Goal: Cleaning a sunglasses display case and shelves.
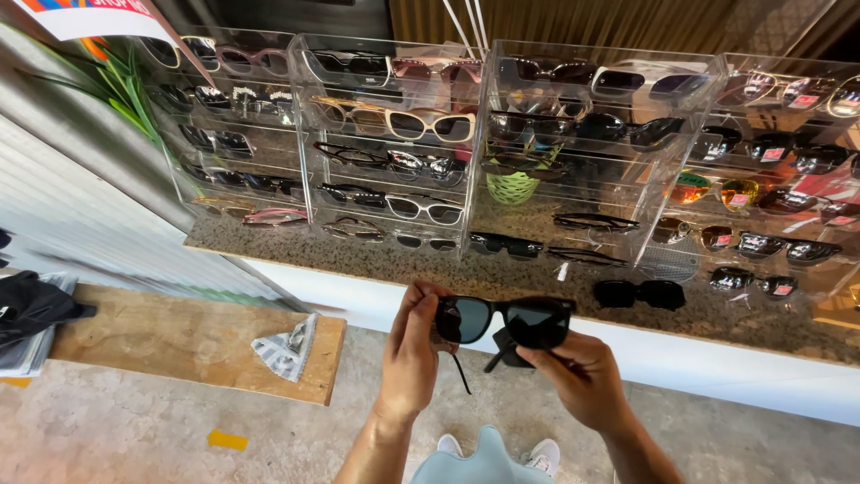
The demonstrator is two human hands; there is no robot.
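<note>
I hold a pair of black sunglasses (pixel 504 320) in front of me, lenses facing the camera. My left hand (pixel 410 358) grips the left end of the frame near its hinge, and one thin temple arm hangs down beside it. My right hand (pixel 582 376) pinches the right lens area together with a small dark cloth or tag under the frame. Both hands hover just in front of the granite counter (pixel 376 262).
Clear acrylic display racks (pixel 484 134) with several rows of sunglasses stand on the counter. Another black pair (pixel 640 293) lies loose on the counter. A wooden bench (pixel 179 341) at the left carries a folded striped cloth (pixel 287 348) and dark clothing (pixel 31 309). Green leaves (pixel 125 90) sit upper left.
</note>
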